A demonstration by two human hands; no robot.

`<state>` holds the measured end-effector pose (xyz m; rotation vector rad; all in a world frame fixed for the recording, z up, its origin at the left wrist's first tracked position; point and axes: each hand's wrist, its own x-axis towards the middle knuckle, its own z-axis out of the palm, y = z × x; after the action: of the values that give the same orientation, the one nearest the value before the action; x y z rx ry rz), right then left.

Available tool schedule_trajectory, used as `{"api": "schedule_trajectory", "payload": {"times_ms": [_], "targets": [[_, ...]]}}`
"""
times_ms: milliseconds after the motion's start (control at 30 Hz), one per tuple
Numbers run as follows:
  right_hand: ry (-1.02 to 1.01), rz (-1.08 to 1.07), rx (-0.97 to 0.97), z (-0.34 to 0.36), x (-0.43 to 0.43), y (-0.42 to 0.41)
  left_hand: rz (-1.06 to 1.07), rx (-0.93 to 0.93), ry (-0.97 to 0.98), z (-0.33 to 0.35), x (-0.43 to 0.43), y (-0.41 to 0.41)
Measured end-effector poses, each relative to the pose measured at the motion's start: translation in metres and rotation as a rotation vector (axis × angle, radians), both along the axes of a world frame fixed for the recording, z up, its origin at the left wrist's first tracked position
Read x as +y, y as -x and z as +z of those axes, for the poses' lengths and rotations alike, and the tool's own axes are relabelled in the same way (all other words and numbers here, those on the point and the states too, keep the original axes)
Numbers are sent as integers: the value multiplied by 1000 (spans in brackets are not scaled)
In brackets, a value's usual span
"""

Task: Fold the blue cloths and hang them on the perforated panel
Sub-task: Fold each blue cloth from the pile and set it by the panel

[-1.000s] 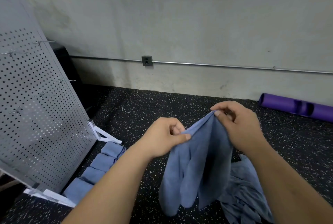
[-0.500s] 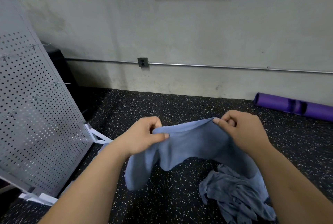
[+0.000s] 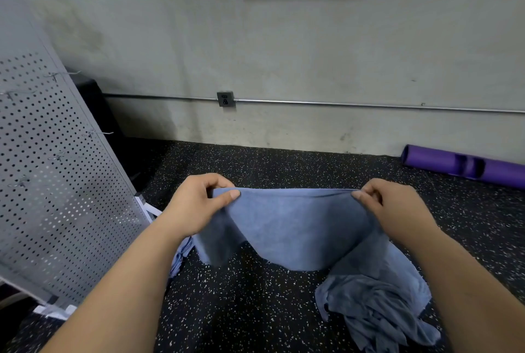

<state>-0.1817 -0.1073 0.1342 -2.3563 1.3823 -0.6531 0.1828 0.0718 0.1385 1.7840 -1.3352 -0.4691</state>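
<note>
A blue cloth (image 3: 292, 227) hangs spread out in the air between my hands, its top edge pulled taut. My left hand (image 3: 199, 205) pinches the cloth's left top corner and my right hand (image 3: 397, 207) pinches the right top corner. The cloth's lower part sags toward the floor. A crumpled pile of blue cloths (image 3: 377, 313) lies on the floor below my right forearm. The grey perforated panel (image 3: 56, 182) leans at the left, with several bare wire hooks. Folded blue cloths (image 3: 181, 256) peek out by the panel's foot, mostly hidden by my left arm.
The floor (image 3: 255, 310) is black speckled rubber. A purple foam roller (image 3: 460, 165) lies by the wall at the right. A dark box (image 3: 99, 114) stands behind the panel. A pipe and an outlet (image 3: 225, 99) run along the wall.
My hands have moved apart, spreading the bunched cloth wide and taut. My view has tilted, so the folded cloths by the panel are now mostly hidden.
</note>
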Motion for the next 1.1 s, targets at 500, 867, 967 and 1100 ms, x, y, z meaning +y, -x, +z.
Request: {"api": "schedule_trajectory", "payload": {"times_ms": [500,867,967,1100], "targets": [[-13,-44,56,2,-4,22,130,-92,-3,-1,4,-10],[-78,-273,232,-2,-13,46,245,-119,27,-9,8,-23],[-133,-191,146,-2,-12,40,244,-97,-19,-9,7,-19],[-283,20,51,-2,-7,24,142,74,-73,-10,2,-5]]}}
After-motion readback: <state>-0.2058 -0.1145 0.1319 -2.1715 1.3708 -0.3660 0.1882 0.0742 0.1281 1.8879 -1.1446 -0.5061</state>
